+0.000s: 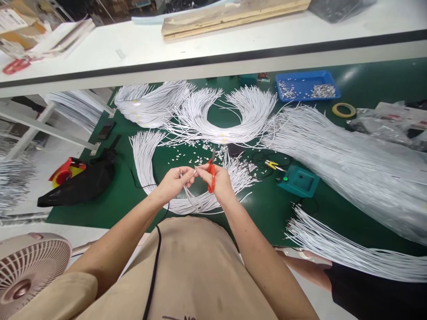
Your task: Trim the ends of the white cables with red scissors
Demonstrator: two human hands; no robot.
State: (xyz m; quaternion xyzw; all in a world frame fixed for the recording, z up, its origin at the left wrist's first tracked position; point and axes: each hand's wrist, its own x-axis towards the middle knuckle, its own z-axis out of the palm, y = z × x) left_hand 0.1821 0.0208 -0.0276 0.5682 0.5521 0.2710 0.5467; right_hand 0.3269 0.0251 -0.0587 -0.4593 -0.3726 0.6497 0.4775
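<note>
My left hand (pixel 175 181) is closed with white wire (pixel 188 195) pinched in its fingers, the strands hanging down below it. Fingertip to fingertip with it, my right hand (pixel 220 182) pinches the wire's end, where a small pale piece is too tiny to make out. Red-handled scissors (pixel 211 178) are also kept in my right hand, their dark blades pointing away from me. Under and around both hands lies a curved bundle of white wires (pixel 145 153). Small metallic pieces (pixel 196 153) are scattered on the green tabletop just beyond the fingers.
More white wire bundles (pixel 220 129) lie behind, and long ones (pixel 350 151) stretch to the right. A blue tray (pixel 307 97) holds small metal parts. Nearby are a teal device (pixel 298 181), yellow tape (pixel 343 110) and a black bag (pixel 83 184). A fan (pixel 30 271) stands at lower left.
</note>
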